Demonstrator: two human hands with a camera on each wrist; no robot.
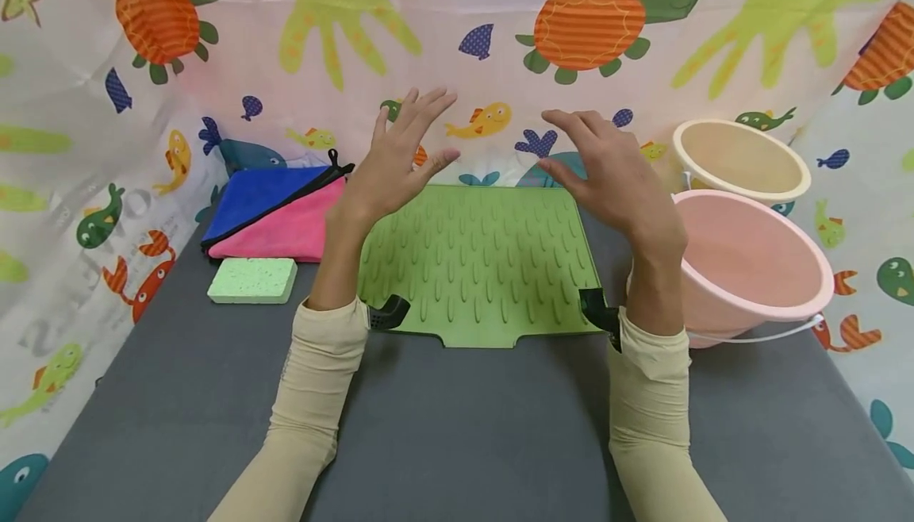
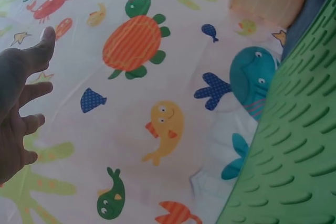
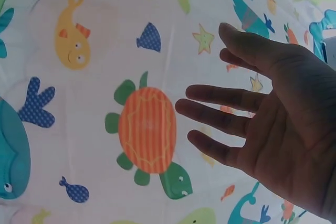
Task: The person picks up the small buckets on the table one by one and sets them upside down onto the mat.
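Both hands are raised in the air above a green ridged board (image 1: 478, 260) that lies on the grey table. My left hand (image 1: 400, 157) has its fingers spread and holds nothing; it hangs over the board's left side. Opposite it, my right hand (image 1: 614, 173) is also empty, fingers extended and slightly bent, over the board's right edge. The left wrist view shows the left hand (image 2: 21, 98) at its left side with fingers apart. In the right wrist view the right hand (image 3: 278, 108) shows its palm and loosely extended fingers.
Blue and pink cloths (image 1: 278, 220) with black edging lie at the left, behind a pale green sponge (image 1: 252, 281). At the right stand a pink bucket (image 1: 757, 260) with a white handle and a cream bucket (image 1: 743, 161) behind it. A patterned curtain (image 1: 443, 46) surrounds the grey table (image 1: 471, 427).
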